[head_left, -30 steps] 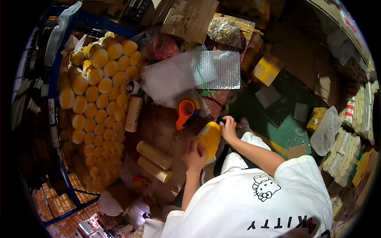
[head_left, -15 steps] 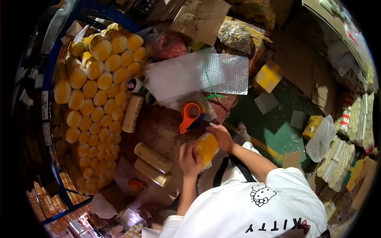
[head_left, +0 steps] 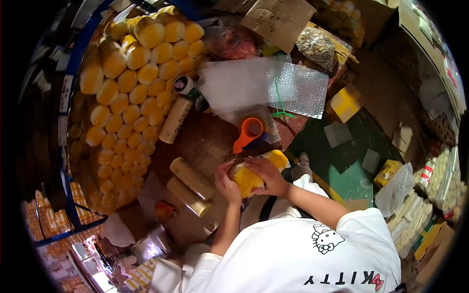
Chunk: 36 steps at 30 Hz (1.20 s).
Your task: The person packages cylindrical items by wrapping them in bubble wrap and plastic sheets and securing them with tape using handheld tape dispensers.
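The largest thing is a pile of yellow-ended rolls [head_left: 132, 115], which fills the upper left of the frame. Next is the reddish-brown table [head_left: 210, 139], and it spreads through the middle. At the bottom there is the white shirt [head_left: 293, 249] of the person, with a cat drawing and some letters on it. In the upper middle, a cloudy plastic sheet [head_left: 234, 85] lies on the table, and a piece of bubble wrap [head_left: 308, 93] is at its right side. Above them, near the top edge, one can see a flat piece of cardboard [head_left: 276, 22]. Two brown tubes [head_left: 192, 178] lie side by side at the left of the centre, and they are slanted.

The yellow package [head_left: 248, 181] is just below the centre of the frame, in front of the shirt. Both hands are clamped on it: the left hand [head_left: 227, 181] holds its left end, and the right hand [head_left: 267, 177] lies across its middle, so the upper right end sticks out beyond the fingers. Just above the hands is an orange tape holder [head_left: 243, 141], and higher, a thin green string [head_left: 278, 95] lies over the bubble wrap
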Each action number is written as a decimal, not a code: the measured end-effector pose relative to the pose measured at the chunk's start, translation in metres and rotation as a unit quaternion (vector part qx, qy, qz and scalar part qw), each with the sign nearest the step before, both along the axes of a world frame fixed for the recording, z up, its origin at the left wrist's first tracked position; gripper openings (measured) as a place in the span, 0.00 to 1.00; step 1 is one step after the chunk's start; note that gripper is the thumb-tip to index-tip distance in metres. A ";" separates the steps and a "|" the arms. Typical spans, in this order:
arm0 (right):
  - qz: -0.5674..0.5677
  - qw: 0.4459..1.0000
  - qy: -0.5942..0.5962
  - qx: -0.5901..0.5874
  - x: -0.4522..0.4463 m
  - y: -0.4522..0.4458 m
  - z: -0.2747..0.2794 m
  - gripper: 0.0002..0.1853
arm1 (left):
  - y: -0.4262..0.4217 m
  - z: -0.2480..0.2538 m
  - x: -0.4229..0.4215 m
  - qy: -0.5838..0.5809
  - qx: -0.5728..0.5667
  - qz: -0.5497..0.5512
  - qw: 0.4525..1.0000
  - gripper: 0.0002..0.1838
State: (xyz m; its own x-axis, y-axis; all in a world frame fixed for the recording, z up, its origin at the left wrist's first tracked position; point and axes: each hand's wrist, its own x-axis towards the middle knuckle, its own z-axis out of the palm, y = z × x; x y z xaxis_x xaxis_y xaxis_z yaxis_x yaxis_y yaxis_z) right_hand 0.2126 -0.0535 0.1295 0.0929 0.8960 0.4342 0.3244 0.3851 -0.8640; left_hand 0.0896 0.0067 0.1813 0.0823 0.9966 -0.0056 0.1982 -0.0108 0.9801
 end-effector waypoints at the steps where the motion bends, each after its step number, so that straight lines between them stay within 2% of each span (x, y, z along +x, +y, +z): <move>1: 0.004 1.000 -0.027 0.004 0.004 0.003 -0.001 0.39 | 0.005 -0.005 -0.003 -0.094 -0.028 0.048 0.994 0.16; 3: 0.025 0.999 -0.018 0.012 0.008 0.003 0.003 0.40 | 0.002 -0.016 -0.015 -0.106 -0.017 0.029 0.994 0.19; 5: 0.034 0.998 -0.047 -0.032 0.009 -0.002 -0.004 0.41 | -0.016 -0.022 -0.025 -0.016 0.065 -0.084 0.994 0.23; 7: 0.081 0.991 -0.065 -0.083 0.016 -0.002 -0.018 0.42 | -0.015 -0.021 -0.034 0.095 0.160 -0.177 0.966 0.32; 9: 0.112 0.984 -0.126 -0.065 0.022 0.000 -0.033 0.44 | -0.006 0.007 -0.041 0.358 0.191 -0.303 0.862 0.42; 11: 0.151 0.968 -0.189 -0.072 0.031 0.001 -0.042 0.44 | -0.014 0.039 -0.031 0.466 0.152 -0.327 0.808 0.45; 13: 0.179 0.966 -0.155 -0.105 0.033 0.003 -0.037 0.48 | -0.015 0.041 -0.031 0.440 0.159 -0.310 0.828 0.48; 15: 0.181 0.962 -0.193 -0.068 0.035 0.008 -0.047 0.50 | -0.014 0.033 -0.029 0.438 0.127 -0.306 0.836 0.49; 16: 0.184 0.965 -0.173 -0.068 0.036 0.009 -0.052 0.49 | -0.010 0.015 -0.030 0.382 0.138 -0.313 0.859 0.48; 17: 0.187 0.968 -0.154 -0.069 0.039 0.011 -0.056 0.48 | -0.008 -0.003 -0.030 0.382 0.147 -0.302 0.861 0.48; 18: 0.190 0.961 -0.165 -0.113 0.041 0.014 -0.052 0.47 | -0.005 -0.015 -0.028 0.352 0.135 -0.308 0.874 0.48; 19: 0.193 0.960 -0.174 -0.102 0.043 0.016 -0.047 0.47 | -0.002 -0.020 -0.023 0.322 0.122 -0.314 0.885 0.47; 21: 0.173 0.967 -0.117 -0.145 0.045 0.016 -0.040 0.46 | 0.002 -0.007 -0.008 0.320 0.165 -0.298 0.884 0.43; 23: 0.131 0.978 -0.124 -0.108 0.045 0.012 -0.036 0.46 | 0.003 0.020 0.011 0.306 0.129 -0.369 0.868 0.40; 24: 0.126 0.976 -0.079 -0.158 0.045 0.009 -0.036 0.46 | 0.001 0.019 0.016 0.398 0.203 -0.352 0.823 0.41; 25: 0.118 0.970 -0.034 -0.209 0.046 0.009 -0.031 0.46 | 0.000 0.047 0.030 0.458 0.131 -0.375 0.795 0.43; 27: 0.099 0.975 0.031 -0.196 0.048 0.003 -0.003 0.42 | 0.006 0.075 0.047 0.483 0.141 -0.421 0.754 0.46; 29: 0.057 0.984 0.103 -0.133 0.044 0.003 0.008 0.45 | 0.019 0.109 0.063 0.399 0.085 -0.455 0.792 0.48; 30: 0.049 0.986 0.073 -0.139 0.048 0.005 -0.002 0.44 | 0.027 0.132 0.068 0.397 0.077 -0.463 0.789 0.48; 31: 0.045 0.987 0.069 -0.138 0.050 0.003 0.006 0.44 | 0.038 0.123 0.064 0.334 0.209 -0.442 0.806 0.47; 33: 0.057 0.909 0.351 -0.219 0.049 -0.001 0.028 0.42 | 0.058 0.148 0.060 0.188 0.266 -0.412 0.851 0.42; 34: 0.056 0.918 0.347 -0.182 0.052 0.005 0.009 0.39 | 0.060 0.153 0.052 0.105 0.194 -0.377 0.900 0.40; 35: 0.163 0.846 0.487 -0.142 0.052 0.014 0.053 0.37 | 0.066 0.160 0.041 0.022 0.122 -0.340 0.932 0.37; 36: 0.199 0.797 0.547 -0.160 0.052 0.027 0.057 0.39 | 0.076 0.143 0.026 0.011 0.175 -0.280 0.944 0.32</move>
State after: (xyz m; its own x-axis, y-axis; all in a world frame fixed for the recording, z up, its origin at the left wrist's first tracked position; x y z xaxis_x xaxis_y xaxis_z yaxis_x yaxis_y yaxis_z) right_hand 0.2650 -0.0266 0.1864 -0.0608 0.9977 0.0313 -0.7840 -0.0283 -0.6201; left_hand 0.1154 0.0822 0.3247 0.5996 0.7383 0.3088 0.0857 -0.4429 0.8925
